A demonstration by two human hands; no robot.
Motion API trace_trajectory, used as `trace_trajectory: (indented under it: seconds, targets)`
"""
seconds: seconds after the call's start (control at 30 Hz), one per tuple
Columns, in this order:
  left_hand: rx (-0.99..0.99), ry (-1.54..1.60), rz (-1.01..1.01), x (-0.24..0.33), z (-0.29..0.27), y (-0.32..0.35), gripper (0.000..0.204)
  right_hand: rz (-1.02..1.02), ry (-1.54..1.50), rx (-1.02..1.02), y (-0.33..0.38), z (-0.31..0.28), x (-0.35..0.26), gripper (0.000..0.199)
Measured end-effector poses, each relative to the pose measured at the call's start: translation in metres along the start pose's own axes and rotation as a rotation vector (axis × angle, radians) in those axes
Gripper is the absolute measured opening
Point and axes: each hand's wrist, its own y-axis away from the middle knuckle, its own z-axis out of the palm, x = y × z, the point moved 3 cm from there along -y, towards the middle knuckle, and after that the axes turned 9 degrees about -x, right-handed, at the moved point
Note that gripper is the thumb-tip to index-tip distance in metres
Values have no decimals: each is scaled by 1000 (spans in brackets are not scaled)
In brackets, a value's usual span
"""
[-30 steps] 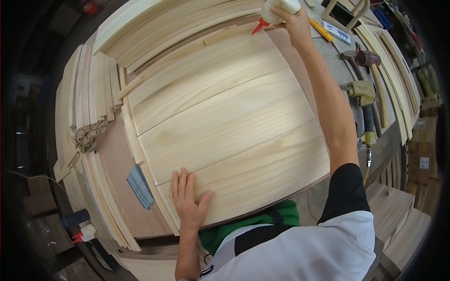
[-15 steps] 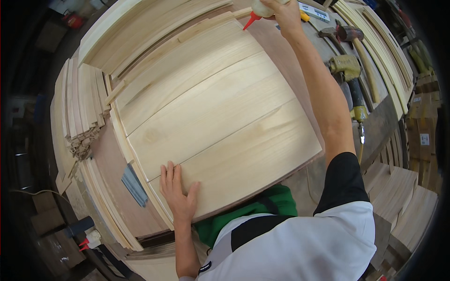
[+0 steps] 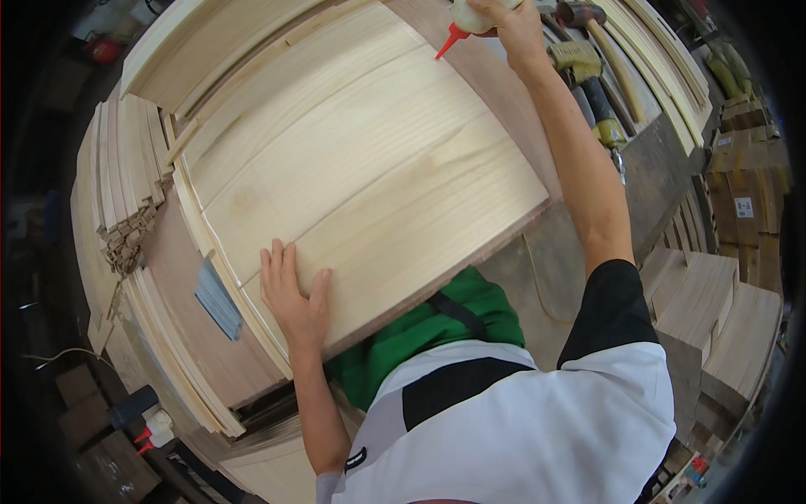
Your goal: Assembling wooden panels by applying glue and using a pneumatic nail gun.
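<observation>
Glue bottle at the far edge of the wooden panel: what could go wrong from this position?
1. The right hand holds the glue bottle at full reach; its red nozzle hangs above the panel face, so glue might drip onto the wooden panel.
2. Only the left hand presses the panel down near its front edge; it could slide.
3. The hammer lies close beside the right forearm and could get knocked.

bench: brown plywood-topped workbench (image 3: 180,277)
centre: wide pale pine board panel (image 3: 353,168)
left: stacked thin wood strips (image 3: 126,176)
right: yellow-handled hammers (image 3: 588,71)
</observation>
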Motion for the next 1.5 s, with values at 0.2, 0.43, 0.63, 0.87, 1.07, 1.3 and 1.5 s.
trace_trajectory:
  seconds: [0.2, 0.43, 0.63, 0.87, 1.07, 1.3, 1.5]
  targets:
    - [26, -1, -7, -4, 0, 3, 59, -26, 77, 19, 37, -14, -18, 40]
    - [28, -2, 7, -4, 2, 5, 59, 49, -40, -27, 82, -28, -45, 35]
    - [25, -10, -28, -1, 1, 4, 56, 92, 200, -38, 113, -66, -42, 41]
    - [34, -2, 12, -7, 4, 2, 59, 131, 172, 36, 159, -89, -60, 37]
    - [43, -23, 9, 1, 3, 2, 54, 169, 177, 109, 198, -103, -85, 44]
    - [29, 13, 59, -6, 2, 3, 59, 163, 64, 156, 223, -118, -105, 40]
    - [-53, -66, 99, -51, -34, -10, 65, 146, -367, 8, 230, -19, -108, 36]
